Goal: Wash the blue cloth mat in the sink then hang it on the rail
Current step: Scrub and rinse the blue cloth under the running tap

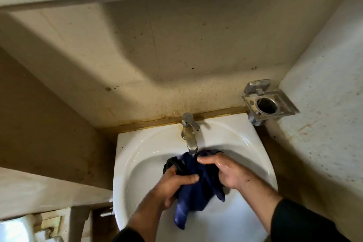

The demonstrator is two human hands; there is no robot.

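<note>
Blue cloth mat lies bunched in the white sink at lower centre of the frame, right under the tap, whose thin stream lands on its upper fold. Its long axis runs from the spout down toward the bottom edge, a loose tail hanging lowest. The left hand grips the cloth's left side with curled fingers; the right hand clutches its right side, thumb across the top. Both hands sit equally close, the cloth between them. The basin holds only the mat and water; a metal holder at right looks empty. No rail shows.
</note>
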